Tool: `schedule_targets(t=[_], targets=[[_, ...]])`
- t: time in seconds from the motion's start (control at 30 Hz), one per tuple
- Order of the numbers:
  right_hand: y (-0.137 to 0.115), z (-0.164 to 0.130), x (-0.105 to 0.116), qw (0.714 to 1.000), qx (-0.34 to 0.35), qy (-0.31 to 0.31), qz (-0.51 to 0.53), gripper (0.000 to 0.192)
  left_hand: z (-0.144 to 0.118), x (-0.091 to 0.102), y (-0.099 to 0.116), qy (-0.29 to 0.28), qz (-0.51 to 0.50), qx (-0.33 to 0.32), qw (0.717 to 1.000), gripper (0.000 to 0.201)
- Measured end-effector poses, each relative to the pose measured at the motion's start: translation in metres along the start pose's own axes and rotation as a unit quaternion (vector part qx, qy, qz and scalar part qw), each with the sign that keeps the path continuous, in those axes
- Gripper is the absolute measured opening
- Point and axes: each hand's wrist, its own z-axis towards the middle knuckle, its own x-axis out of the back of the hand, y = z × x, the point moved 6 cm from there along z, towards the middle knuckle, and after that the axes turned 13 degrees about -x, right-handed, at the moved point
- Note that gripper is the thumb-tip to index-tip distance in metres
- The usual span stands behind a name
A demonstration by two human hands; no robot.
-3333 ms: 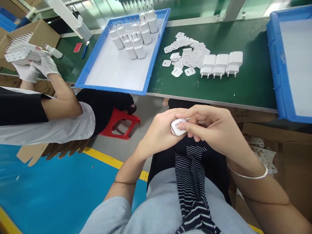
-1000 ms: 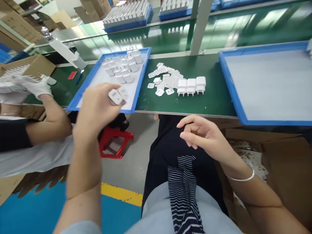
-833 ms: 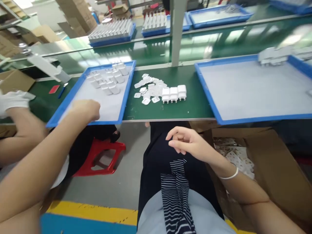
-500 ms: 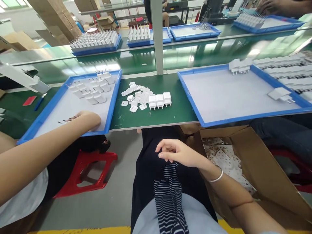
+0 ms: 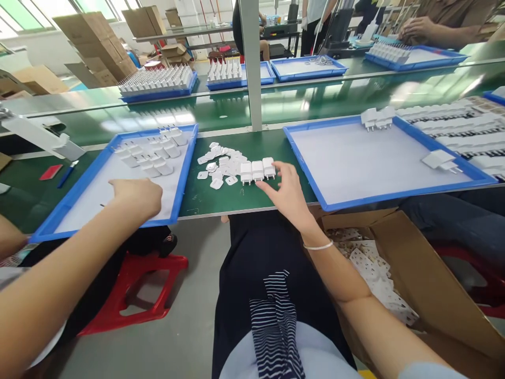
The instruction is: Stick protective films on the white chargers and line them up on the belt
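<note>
My left hand [image 5: 136, 196] hovers low over the near part of the left blue tray [image 5: 51, 226], fingers curled down; whatever is under it is hidden. A group of white chargers [image 5: 153, 155] stands at the far end of that tray. My right hand [image 5: 286, 192] reaches onto the green bench, fingers spread, and its fingertips touch the rightmost of three white chargers [image 5: 258, 169] lying side by side. A pile of small white labels [image 5: 221, 160] lies just left of those three.
A second blue tray [image 5: 311, 184] lies to the right with a few chargers at its far rim. A cardboard box [image 5: 418, 273] of label sheets stands by my right knee. A red stool [image 5: 134, 295] stands on the floor at the left. A metal post [image 5: 252, 68] rises behind the bench.
My left hand carried a white charger from my lap out over the left tray. My right hand rose from my lap to the three chargers on the bench. My view tilted up.
</note>
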Motion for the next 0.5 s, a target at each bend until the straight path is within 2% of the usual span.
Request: schedule_targets(t=[0.07, 0.13, 0.17, 0.23, 0.33, 0.5], targets=[[-0.010, 0.023, -0.012, 0.997, -0.015, 0.047, -0.067, 0.067, -0.023, 0.007, 0.021, -0.029, 0.068, -0.005, 0.997, 0.016], [-0.016, 0.042, -0.023, 0.992, -0.043, 0.046, -0.113, 0.074, -0.044, 0.007, 0.046, -0.039, 0.149, -0.038, 0.987, 0.035], [-0.017, 0.049, -0.027, 0.989, -0.056, 0.037, -0.129, 0.075, -0.054, 0.003, 0.057, -0.040, 0.145, -0.057, 0.987, 0.043], [-0.016, 0.057, -0.030, 0.986, -0.074, 0.021, -0.151, 0.075, -0.069, -0.013, 0.074, -0.054, 0.090, -0.098, 0.990, 0.048], [-0.011, 0.057, -0.026, 0.982, -0.080, 0.019, -0.170, 0.074, -0.083, -0.039, 0.086, -0.057, -0.007, -0.144, 0.988, 0.045], [0.001, 0.053, -0.015, 0.976, -0.063, 0.055, -0.202, 0.085, -0.089, -0.062, 0.091, -0.031, -0.092, -0.144, 0.985, 0.044]])
